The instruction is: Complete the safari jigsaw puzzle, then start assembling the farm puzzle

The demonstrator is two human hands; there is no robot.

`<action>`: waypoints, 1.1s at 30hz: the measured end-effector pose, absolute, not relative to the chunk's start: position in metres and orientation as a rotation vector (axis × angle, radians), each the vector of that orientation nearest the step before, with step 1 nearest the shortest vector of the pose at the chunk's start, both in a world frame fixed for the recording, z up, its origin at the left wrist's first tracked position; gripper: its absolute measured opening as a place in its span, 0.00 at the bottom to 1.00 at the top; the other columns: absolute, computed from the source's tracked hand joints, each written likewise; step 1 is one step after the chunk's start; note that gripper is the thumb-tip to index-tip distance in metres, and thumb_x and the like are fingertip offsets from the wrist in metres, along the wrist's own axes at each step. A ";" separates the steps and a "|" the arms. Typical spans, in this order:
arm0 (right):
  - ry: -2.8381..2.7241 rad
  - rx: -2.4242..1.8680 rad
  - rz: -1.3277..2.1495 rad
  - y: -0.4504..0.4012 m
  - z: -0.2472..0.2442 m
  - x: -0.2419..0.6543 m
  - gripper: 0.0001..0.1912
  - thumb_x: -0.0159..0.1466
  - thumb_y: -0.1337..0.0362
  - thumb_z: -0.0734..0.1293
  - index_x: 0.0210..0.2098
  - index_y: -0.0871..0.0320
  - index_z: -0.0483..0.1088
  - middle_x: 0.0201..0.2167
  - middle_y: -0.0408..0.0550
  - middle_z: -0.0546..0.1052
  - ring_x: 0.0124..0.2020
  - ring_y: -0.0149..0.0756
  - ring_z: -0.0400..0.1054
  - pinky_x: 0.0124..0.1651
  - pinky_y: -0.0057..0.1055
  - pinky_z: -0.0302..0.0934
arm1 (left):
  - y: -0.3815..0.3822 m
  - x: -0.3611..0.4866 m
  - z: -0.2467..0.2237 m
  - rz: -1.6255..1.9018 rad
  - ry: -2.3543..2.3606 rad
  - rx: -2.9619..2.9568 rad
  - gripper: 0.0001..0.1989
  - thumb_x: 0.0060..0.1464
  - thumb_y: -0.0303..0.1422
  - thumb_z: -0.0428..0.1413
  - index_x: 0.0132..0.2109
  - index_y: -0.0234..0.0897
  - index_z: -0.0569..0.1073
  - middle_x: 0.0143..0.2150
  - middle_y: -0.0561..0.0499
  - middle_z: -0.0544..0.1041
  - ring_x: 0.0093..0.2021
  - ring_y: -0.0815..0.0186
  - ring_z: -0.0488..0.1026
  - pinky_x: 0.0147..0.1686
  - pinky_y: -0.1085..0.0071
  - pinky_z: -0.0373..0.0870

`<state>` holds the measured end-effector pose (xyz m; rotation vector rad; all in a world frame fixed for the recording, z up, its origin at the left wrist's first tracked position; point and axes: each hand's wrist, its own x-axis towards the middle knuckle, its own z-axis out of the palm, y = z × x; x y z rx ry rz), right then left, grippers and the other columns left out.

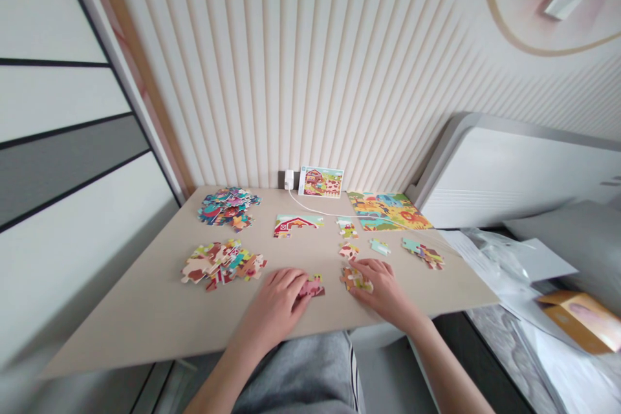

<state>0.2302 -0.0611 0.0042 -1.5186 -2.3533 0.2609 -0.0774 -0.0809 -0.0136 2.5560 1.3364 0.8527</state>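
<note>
My left hand [280, 301] rests near the front of the table with bent fingers on the left side of a small joined group of pink puzzle pieces [314, 286]. To its right, my right hand [383, 286] has its thumb and fingers closed about a brown and green group of puzzle pieces [355, 278]; its fingers hide part of it. Just beyond the right fingertips lies a white and brown puzzle piece [348, 251]. A joined section with a red barn roof [294, 225] lies farther back, and a green and blue section [347, 228] is right of it.
Two heaps lie on the left: dark-blue pieces [228, 207] and farm-coloured pieces [220, 263]. A picture card [321, 182] leans on the wall by a white charger [289, 179], whose cable crosses the table. An assembled animal puzzle [388, 210] and loose pieces [423, 252] lie right.
</note>
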 end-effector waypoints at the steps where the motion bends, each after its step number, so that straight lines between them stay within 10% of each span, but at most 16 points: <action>1: -2.331 -1.528 0.243 -0.061 0.004 0.230 0.29 0.66 0.54 0.71 0.66 0.46 0.68 0.57 0.54 0.75 0.59 0.50 0.68 0.64 0.50 0.57 | -0.081 -0.078 -0.015 0.865 1.366 2.549 0.13 0.66 0.33 0.56 0.56 0.42 0.75 0.54 0.46 0.77 0.54 0.57 0.73 0.56 0.56 0.70; 8: -2.186 -1.505 0.498 -0.064 0.018 0.219 0.12 0.69 0.53 0.68 0.43 0.51 0.82 0.38 0.49 0.79 0.38 0.39 0.74 0.45 0.35 0.64 | -0.078 -0.082 -0.017 0.873 1.434 2.451 0.10 0.63 0.33 0.60 0.51 0.42 0.78 0.51 0.46 0.77 0.51 0.56 0.74 0.55 0.56 0.71; 15: -1.828 -1.605 0.609 -0.070 0.003 0.187 0.17 0.69 0.48 0.66 0.37 0.55 0.76 0.26 0.44 0.78 0.27 0.36 0.69 0.32 0.31 0.60 | -0.076 -0.098 -0.026 0.928 1.442 2.351 0.08 0.59 0.33 0.62 0.46 0.43 0.80 0.52 0.46 0.77 0.53 0.55 0.75 0.55 0.57 0.72; 20: -2.030 -1.653 0.207 -0.081 -0.003 0.182 0.19 0.71 0.48 0.65 0.31 0.54 0.75 0.32 0.51 0.79 0.38 0.43 0.73 0.45 0.38 0.64 | -0.078 -0.106 -0.031 0.953 1.459 2.378 0.11 0.61 0.32 0.59 0.50 0.41 0.78 0.53 0.44 0.76 0.53 0.55 0.75 0.54 0.56 0.74; 27: -2.251 -1.455 0.227 -0.074 -0.003 0.252 0.19 0.69 0.50 0.68 0.56 0.45 0.76 0.60 0.52 0.75 0.62 0.49 0.67 0.64 0.48 0.60 | -0.105 -0.063 -0.009 0.894 1.381 2.628 0.14 0.65 0.28 0.54 0.56 0.42 0.74 0.55 0.45 0.74 0.58 0.53 0.70 0.60 0.50 0.68; 33: -2.267 -1.306 0.373 -0.069 -0.019 0.279 0.23 0.69 0.53 0.69 0.62 0.49 0.73 0.59 0.55 0.77 0.63 0.49 0.68 0.66 0.51 0.60 | -0.130 -0.019 -0.014 0.694 1.268 2.718 0.17 0.66 0.33 0.55 0.61 0.39 0.71 0.54 0.44 0.76 0.56 0.54 0.72 0.60 0.53 0.68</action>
